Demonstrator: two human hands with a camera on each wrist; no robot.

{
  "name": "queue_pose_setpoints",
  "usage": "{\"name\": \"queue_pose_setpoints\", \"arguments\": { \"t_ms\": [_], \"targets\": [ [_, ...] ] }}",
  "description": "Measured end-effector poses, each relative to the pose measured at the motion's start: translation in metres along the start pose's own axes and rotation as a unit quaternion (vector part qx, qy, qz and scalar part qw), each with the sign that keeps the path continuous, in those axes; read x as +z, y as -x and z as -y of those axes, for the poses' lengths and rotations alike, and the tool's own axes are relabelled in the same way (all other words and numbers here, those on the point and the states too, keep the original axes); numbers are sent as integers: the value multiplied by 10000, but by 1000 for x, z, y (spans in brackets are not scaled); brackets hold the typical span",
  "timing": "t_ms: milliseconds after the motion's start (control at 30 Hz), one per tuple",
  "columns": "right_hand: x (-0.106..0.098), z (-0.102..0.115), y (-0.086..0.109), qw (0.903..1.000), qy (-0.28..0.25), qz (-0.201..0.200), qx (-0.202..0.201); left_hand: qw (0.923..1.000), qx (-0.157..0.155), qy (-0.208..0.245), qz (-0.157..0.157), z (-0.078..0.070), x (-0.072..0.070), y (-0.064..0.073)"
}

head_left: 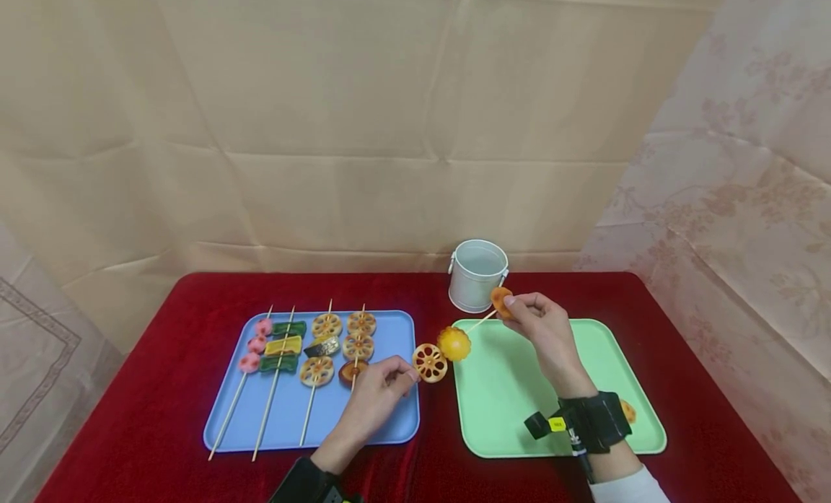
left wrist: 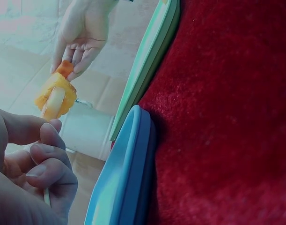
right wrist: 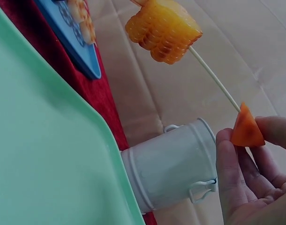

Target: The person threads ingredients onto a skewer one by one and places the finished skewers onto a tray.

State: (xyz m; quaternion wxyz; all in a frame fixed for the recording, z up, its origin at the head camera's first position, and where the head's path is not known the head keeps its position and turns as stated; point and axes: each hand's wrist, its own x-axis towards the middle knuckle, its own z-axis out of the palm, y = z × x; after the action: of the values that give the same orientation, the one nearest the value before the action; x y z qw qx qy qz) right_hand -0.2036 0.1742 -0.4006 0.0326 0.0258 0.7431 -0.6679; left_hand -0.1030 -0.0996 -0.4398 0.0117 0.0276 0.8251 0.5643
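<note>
My left hand grips a thin wooden skewer close below a lotus root slice; a short bit of stick shows under its curled fingers in the left wrist view. Beyond the slice, a yellow corn piece is threaded on the same skewer. At the far end my right hand pinches a small orange piece, wedge-shaped from the side, between thumb and fingers. The stick runs up to this piece; how far it passes through is hard to tell. The skewer slants above the gap between the two trays.
A blue tray on the left holds several loaded skewers. On the right, a green tray carries a yellowish piece, partly hidden by the right wrist strap. Behind stands a white bucket. Red cloth covers the table.
</note>
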Motion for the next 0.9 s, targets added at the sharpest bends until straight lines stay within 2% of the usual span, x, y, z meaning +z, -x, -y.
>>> {"name": "queue_pose_setpoints", "arguments": {
  "t_ms": [167,300,467,633,900],
  "targets": [
    [0,-1,2,9997,95,188,-160,10000,9,20,16,1,0,0],
    [0,-1,5,9992,202,316,-164,9999,141,79,2,2,2,-1],
    [1,-1,8,9977,340,550,-215,9996,158,212,31,0,4,-2],
    [7,-3,9,9954,387,812,-333,9996,164,233,-30,-3,3,0],
    [21,-6,11,9931,488,1003,-367,9996,151,168,-146,-4,2,1]
  ]
}}
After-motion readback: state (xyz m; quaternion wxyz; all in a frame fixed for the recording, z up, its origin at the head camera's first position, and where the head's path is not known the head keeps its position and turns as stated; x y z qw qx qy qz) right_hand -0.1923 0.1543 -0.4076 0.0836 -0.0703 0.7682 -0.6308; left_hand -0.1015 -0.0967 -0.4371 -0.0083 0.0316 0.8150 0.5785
